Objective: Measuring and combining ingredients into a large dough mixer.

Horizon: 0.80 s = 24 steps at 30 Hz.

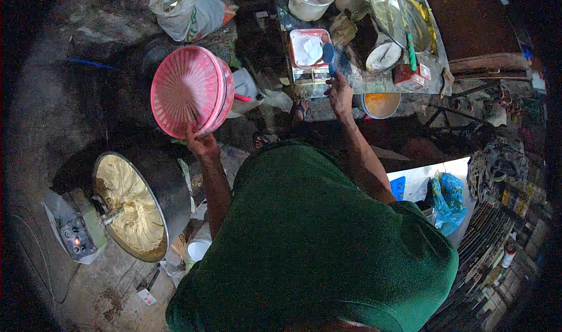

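Observation:
My left hand (pixel 202 145) is closed on the near edge of a round pink ribbed plastic lid (pixel 180 89). A pink rim shows along the lid's right side; I cannot tell whether it belongs to a tub beneath. At the table's near edge, my right hand (pixel 339 95) grips the handle of a blue scoop (pixel 328 53). The scoop's head is over a small square red-rimmed container (pixel 293 46) of white powder (pixel 307 49). That container sits on what looks like a weighing scale (pixel 310 77).
Lower left, a large tilted mixer bowl (pixel 175 186) holds pale yellow dough (pixel 132 203), beside a control box (pixel 76 238). The table also carries a white bucket (pixel 310 1), a metal bowl (pixel 401 19) and a red box (pixel 413 76). A white sack (pixel 190 16) stands far left.

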### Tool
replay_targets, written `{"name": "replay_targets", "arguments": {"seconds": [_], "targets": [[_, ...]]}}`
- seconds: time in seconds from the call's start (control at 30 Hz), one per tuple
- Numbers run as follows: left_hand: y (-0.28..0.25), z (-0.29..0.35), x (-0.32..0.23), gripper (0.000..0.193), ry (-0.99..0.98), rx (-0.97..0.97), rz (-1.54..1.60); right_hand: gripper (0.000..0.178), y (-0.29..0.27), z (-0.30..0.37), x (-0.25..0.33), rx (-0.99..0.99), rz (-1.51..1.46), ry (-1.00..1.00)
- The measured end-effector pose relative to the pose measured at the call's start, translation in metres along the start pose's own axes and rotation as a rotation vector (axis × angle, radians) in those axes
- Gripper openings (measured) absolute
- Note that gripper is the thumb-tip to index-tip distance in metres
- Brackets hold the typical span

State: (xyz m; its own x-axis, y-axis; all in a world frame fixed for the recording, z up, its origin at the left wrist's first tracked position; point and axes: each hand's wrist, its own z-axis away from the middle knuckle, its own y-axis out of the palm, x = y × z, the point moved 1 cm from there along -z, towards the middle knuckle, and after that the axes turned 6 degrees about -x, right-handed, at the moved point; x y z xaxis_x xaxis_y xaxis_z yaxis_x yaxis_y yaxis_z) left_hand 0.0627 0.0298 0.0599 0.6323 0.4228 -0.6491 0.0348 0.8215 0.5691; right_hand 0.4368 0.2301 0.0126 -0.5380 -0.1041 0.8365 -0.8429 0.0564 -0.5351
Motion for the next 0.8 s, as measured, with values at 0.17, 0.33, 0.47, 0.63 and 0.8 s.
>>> {"name": "replay_targets", "arguments": {"seconds": [0.17,0.33,0.47,0.63,0.8], "targets": [[0.001,0.002,-0.001,0.025,0.000,-0.052,-0.068,0.038,0.001,0.007,0.006,-0.016,-0.247,0.183],[0.007,-0.008,-0.002,0.023,-0.166,-0.004,0.027,0.036,-0.001,0.008,-0.002,-0.035,-0.498,0.318],[0.020,0.002,0.008,0.026,0.024,-0.050,0.010,0.033,-0.012,0.014,-0.003,-0.102,-0.529,0.338],[0.003,-0.012,0.006,0.034,-0.033,-0.051,-0.071,0.027,-0.044,0.015,0.008,-0.125,-0.662,0.405],[0.014,-0.011,0.010,0.037,-0.020,0.007,-0.048,0.029,-0.060,0.016,0.005,-0.089,-0.970,0.538]]}}
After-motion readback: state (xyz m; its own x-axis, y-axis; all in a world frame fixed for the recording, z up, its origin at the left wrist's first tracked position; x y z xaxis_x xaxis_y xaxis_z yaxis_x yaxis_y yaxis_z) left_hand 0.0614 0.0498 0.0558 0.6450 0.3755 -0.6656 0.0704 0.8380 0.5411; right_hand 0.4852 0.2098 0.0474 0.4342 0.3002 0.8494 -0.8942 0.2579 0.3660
